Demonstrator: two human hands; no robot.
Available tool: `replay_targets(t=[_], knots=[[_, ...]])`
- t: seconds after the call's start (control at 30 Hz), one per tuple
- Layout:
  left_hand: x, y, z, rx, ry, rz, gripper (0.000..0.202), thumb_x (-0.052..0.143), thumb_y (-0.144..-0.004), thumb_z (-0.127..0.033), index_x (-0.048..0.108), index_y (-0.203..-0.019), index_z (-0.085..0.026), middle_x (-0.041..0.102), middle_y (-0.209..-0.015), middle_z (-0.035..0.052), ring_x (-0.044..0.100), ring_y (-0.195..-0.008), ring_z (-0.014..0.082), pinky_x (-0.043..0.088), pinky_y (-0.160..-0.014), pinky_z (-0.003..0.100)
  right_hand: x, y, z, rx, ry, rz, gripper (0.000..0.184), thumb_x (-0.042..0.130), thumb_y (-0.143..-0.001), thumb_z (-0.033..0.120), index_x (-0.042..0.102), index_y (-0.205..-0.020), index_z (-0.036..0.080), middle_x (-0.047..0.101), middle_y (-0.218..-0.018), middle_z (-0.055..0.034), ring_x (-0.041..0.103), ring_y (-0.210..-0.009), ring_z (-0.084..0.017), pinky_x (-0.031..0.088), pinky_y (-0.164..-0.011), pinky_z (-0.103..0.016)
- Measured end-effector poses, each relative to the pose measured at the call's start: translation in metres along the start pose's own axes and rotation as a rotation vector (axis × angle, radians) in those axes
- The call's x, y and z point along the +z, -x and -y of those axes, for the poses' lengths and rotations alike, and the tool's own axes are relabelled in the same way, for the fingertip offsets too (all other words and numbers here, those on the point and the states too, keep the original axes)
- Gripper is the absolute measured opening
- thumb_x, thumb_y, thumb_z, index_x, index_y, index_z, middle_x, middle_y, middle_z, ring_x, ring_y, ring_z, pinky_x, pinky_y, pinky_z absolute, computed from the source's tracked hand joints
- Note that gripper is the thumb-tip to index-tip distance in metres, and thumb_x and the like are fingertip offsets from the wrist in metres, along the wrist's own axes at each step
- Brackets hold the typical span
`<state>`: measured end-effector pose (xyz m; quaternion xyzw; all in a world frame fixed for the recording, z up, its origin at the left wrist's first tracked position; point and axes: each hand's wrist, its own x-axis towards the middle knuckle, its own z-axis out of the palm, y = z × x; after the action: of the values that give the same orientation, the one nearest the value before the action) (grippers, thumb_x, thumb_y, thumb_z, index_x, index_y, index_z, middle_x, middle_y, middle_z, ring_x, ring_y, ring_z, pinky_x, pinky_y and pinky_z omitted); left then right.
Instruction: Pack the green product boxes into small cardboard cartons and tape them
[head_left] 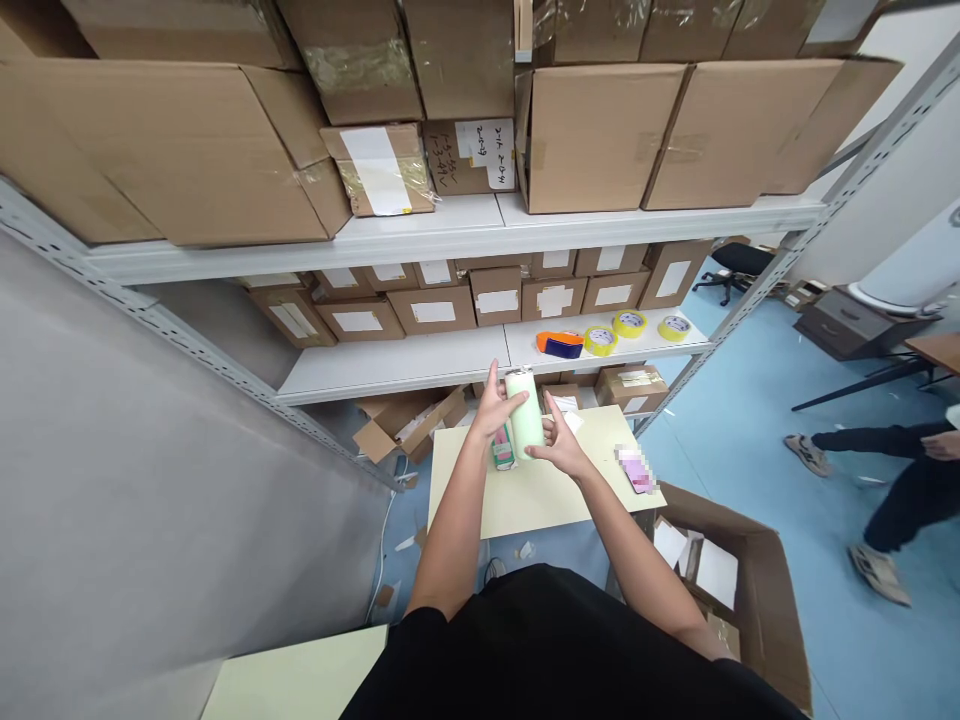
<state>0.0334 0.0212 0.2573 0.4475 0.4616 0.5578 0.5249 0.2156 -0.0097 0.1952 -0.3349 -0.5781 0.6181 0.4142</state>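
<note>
Both my hands hold a pale green cylindrical bottle [524, 412] with a white cap, upright above a small cream table [525, 495]. My left hand [493, 406] wraps its left side with the fingers curled round it. My right hand [561, 443] grips its lower right side. A small green and pink box [501, 452] lies on the table right under the bottle. A pink phone-sized object [637, 470] lies at the table's right edge.
A metal rack [420, 360] full of cardboard boxes stands ahead; its lower shelf bears an orange tape dispenser [560, 344] and three yellow tape rolls [628, 323]. An open carton [739, 590] sits at my right. A seated person's legs [885, 480] are at far right. A grey wall is left.
</note>
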Motion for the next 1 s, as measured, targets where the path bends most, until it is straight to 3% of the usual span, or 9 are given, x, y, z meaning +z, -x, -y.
replay_targets(t=[0.13,0.27,0.4,0.57,0.67,0.8,1.0], knots=[[0.000,-0.003,0.004,-0.015,-0.039,-0.067,0.141,0.099,-0.067,-0.031,0.004,-0.172,-0.031,0.070,-0.128,0.0114,0.071,-0.111,0.0244,0.058,-0.097,0.039,0.002,0.000,-0.004,-0.020,0.132,-0.158,0.140,0.095,-0.064,0.040,0.004,-0.170,0.036,0.066,-0.115,-0.0046,0.068,-0.096,-0.024,0.060,-0.092,-0.045],[-0.001,-0.004,0.007,-0.055,0.051,0.009,0.136,0.094,-0.073,-0.036,0.000,-0.172,-0.029,0.073,-0.125,0.0120,0.071,-0.111,0.0255,0.058,-0.097,0.042,0.005,0.001,-0.002,-0.012,0.063,-0.065,0.130,0.090,-0.073,0.041,0.003,-0.170,0.036,0.068,-0.122,-0.0073,0.070,-0.104,-0.025,0.059,-0.095,-0.045],[-0.002,-0.007,0.009,-0.043,0.017,0.013,0.138,0.096,-0.071,-0.034,0.002,-0.172,-0.032,0.068,-0.137,0.0135,0.068,-0.121,0.0258,0.056,-0.104,0.042,0.007,0.001,0.001,-0.008,0.051,-0.120,0.137,0.094,-0.067,0.037,0.003,-0.170,0.035,0.069,-0.120,-0.0067,0.071,-0.102,-0.026,0.060,-0.091,-0.044],[-0.004,-0.011,0.014,-0.045,0.051,0.056,0.137,0.094,-0.074,-0.036,-0.002,-0.171,-0.032,0.072,-0.129,0.0123,0.072,-0.113,0.0249,0.056,-0.103,0.044,0.004,-0.001,-0.001,0.037,-0.033,-0.063,0.129,0.089,-0.072,0.036,0.005,-0.169,0.040,0.068,-0.127,-0.0080,0.072,-0.104,-0.026,0.061,-0.091,-0.046],[-0.007,-0.013,0.016,-0.025,-0.005,0.032,0.133,0.096,-0.072,-0.037,0.008,-0.171,-0.033,0.070,-0.128,0.0106,0.072,-0.107,0.0222,0.057,-0.098,0.040,0.001,-0.006,-0.006,0.019,-0.023,-0.129,0.131,0.091,-0.069,0.037,0.006,-0.169,0.040,0.068,-0.123,-0.0066,0.072,-0.103,-0.026,0.062,-0.090,-0.046],[-0.009,-0.014,0.020,-0.048,-0.106,-0.020,0.123,0.097,-0.069,-0.036,0.025,-0.168,-0.031,0.071,-0.108,0.0039,0.071,-0.085,0.0165,0.059,-0.087,0.035,-0.001,-0.011,-0.017,0.031,-0.021,-0.130,0.134,0.092,-0.067,0.041,0.006,-0.169,0.040,0.068,-0.120,-0.0058,0.072,-0.103,-0.026,0.062,-0.089,-0.044],[-0.009,-0.015,0.038,-0.078,-0.084,0.006,0.120,0.098,-0.067,-0.037,0.030,-0.165,-0.028,0.068,-0.116,0.0083,0.071,-0.099,0.0210,0.058,-0.087,0.036,-0.005,-0.016,-0.034,0.080,-0.045,-0.126,0.134,0.093,-0.065,0.040,0.008,-0.169,0.040,0.068,-0.111,-0.0034,0.071,-0.096,-0.024,0.062,-0.085,-0.043]])
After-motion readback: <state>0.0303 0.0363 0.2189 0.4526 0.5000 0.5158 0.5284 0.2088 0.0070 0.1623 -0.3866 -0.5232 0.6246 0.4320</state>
